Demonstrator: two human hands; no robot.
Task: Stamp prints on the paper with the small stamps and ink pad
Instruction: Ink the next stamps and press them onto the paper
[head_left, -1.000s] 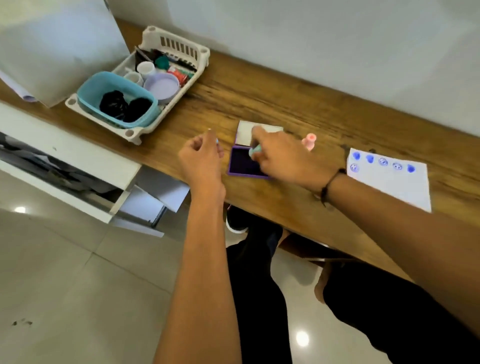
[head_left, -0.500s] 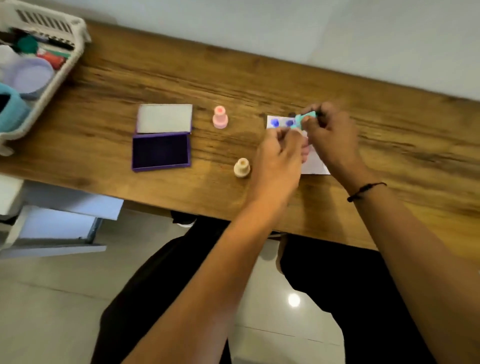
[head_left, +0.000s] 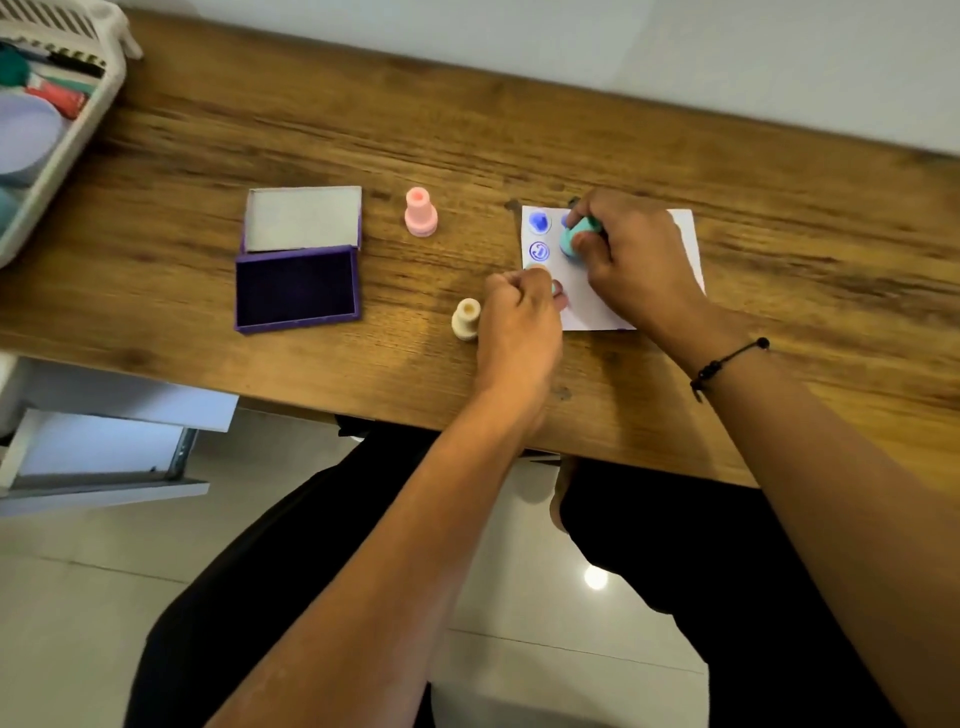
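I have the right hand (head_left: 631, 260) pinched around the teal stamp (head_left: 575, 240), its face pressed down on the paper (head_left: 608, 306) in the second column, beside the two blue prints (head_left: 539, 236) already there. I hold it low on the body so the press goes straight down and the print does not smear. My left hand (head_left: 517, 322) is curled into a loose fist at the paper's near left corner, pinning the sheet so it cannot slide or lift with the stamp; I think it also has something small tucked at the fingertips, but the blur there leaves me unsure. The ink pad (head_left: 296, 288) lies open well to the left with its lid (head_left: 304, 218) folded back, ready for re-inking. The pink stamp (head_left: 420, 213) stands upright between pad and paper, and the cream stamp (head_left: 466, 319) stands just beside my left hand, both within easy reach on the wooden desk (head_left: 779, 322). A white basket (head_left: 78, 130) sits at the far left.
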